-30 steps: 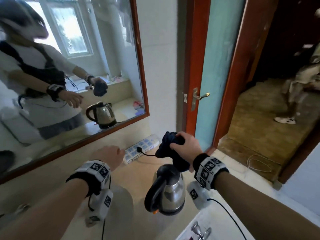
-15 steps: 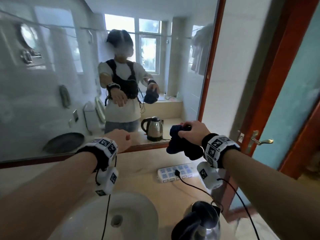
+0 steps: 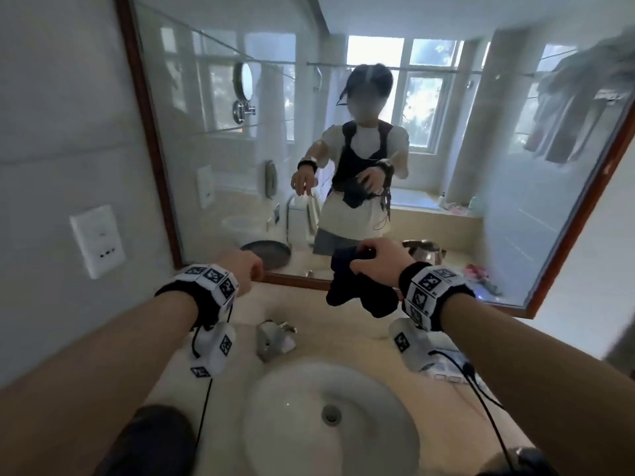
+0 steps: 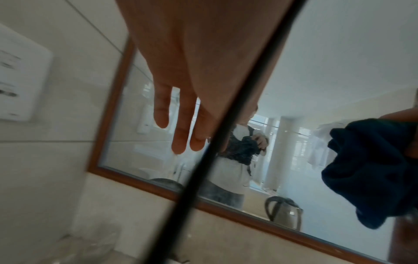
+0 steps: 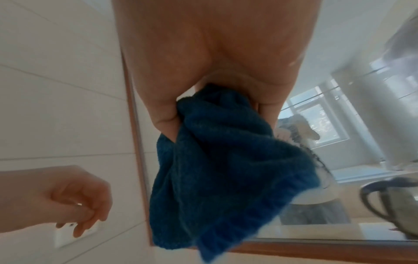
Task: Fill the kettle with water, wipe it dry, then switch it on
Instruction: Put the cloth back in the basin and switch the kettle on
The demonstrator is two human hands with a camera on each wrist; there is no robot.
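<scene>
The right hand [image 3: 379,261] clenches a bunched dark blue cloth [image 5: 217,160] above the worktop [image 3: 309,304] — kept ready, I judge, for wiping. The left hand [image 3: 240,269] hangs released beside it, fingers loose, grasping nothing, near the tap [image 3: 275,338] behind the basin [image 3: 378,424]. The kettle [image 4: 285,212] shows only as a reflection in the mirror [image 3: 206,166] — the real 1 sits out of frame, so its dryness and switch cannot be judged.

Dark blue cloth [image 3: 357,286] hangs bunched; steel kettle [image 5: 393,205] shows only in mirror.
</scene>
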